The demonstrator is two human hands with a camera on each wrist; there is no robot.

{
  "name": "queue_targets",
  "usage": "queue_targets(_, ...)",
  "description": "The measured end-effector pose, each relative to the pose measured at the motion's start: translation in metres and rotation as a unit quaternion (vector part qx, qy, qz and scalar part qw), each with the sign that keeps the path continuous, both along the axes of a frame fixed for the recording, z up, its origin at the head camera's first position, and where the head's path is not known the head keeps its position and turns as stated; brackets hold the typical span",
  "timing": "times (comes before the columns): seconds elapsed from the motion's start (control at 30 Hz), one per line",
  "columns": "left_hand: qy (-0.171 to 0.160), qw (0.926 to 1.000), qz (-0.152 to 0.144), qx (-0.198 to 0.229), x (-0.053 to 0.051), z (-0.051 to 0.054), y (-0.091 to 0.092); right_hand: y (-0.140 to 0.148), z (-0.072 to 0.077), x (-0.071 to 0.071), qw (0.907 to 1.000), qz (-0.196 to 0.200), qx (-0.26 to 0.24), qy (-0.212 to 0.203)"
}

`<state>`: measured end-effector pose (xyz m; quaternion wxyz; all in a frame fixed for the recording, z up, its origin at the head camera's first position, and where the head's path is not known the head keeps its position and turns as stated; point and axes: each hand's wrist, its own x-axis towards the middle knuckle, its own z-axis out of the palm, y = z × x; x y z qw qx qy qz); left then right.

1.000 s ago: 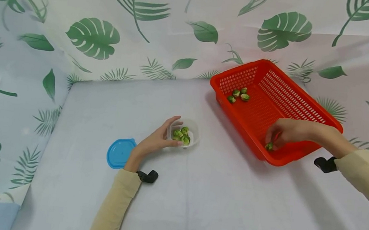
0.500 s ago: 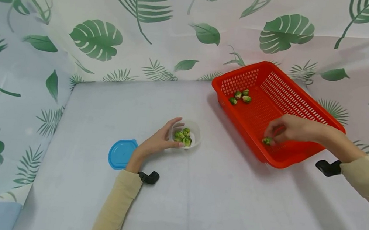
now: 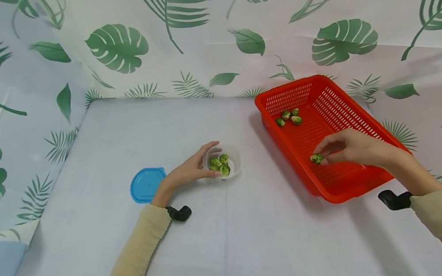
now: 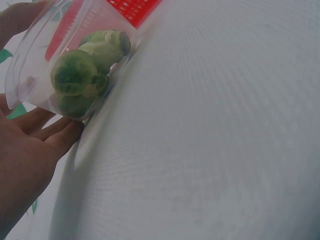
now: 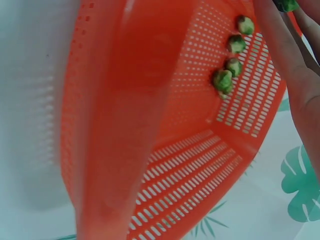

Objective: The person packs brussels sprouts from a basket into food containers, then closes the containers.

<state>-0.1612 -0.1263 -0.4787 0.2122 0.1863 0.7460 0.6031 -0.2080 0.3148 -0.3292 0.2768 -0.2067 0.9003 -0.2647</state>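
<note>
My left hand [image 3: 189, 168] grips the near left side of a clear plastic container [image 3: 237, 162], thumb on one side and fingers on the other. Several Brussels sprouts [image 4: 75, 75] lie inside it, and it stands on the table. Over the near part of a red basket [image 3: 280, 149], my right hand [image 3: 350, 147] pinches one Brussels sprout [image 3: 316, 158] between thumb and fingertips. In the right wrist view that sprout [image 5: 286, 4] shows only at the top edge. A group of several more sprouts [image 3: 286, 114] sits at the basket's far left end.
A blue lid [image 3: 146, 185] lies flat on the white-covered table [image 3: 266, 244], left of the container and partly behind my left wrist. A leaf-printed cloth [image 3: 211, 30] hangs behind the table. The basket's raised rim [image 3: 370, 119] surrounds the area under my right hand.
My right hand has lifted the pinched sprout from the basket's near end and carried it slightly left and up. The left hand still holds the container in place.
</note>
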Motion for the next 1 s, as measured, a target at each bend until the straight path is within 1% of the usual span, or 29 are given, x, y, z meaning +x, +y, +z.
queue_targets(0.17, 0.004, 1.0, -0.002, 0.005, -0.001, 0.0, 0.0, -0.003, 0.005, -0.001, 0.9999, -0.01, -0.004, 0.009)
queue_targets(0.33, 0.003, 0.9999, -0.004, 0.009, -0.002, 0.0, 0.0, -0.01, 0.01, -0.003, 0.9992, -0.025, 0.002, 0.031)
queue_targets(0.43, 0.004, 0.9999, -0.005, 0.009, -0.003, -0.001, 0.0, -0.015, 0.013, -0.004, 0.9986, -0.027, -0.001, 0.045)
queue_targets(0.67, 0.006, 1.0, -0.003, 0.005, -0.002, -0.003, 0.0, -0.027, 0.018, -0.002, 0.9978, -0.016, -0.028, 0.058)
queue_targets(0.83, 0.006, 1.0, -0.002, 0.006, -0.002, -0.002, 0.0, -0.037, 0.017, -0.004, 0.9971, -0.01, -0.034, 0.067)
queue_targets(1.0, 0.005, 1.0, -0.001, 0.006, -0.001, -0.001, 0.0, -0.047, 0.015, -0.005, 0.997, -0.005, -0.042, 0.065)
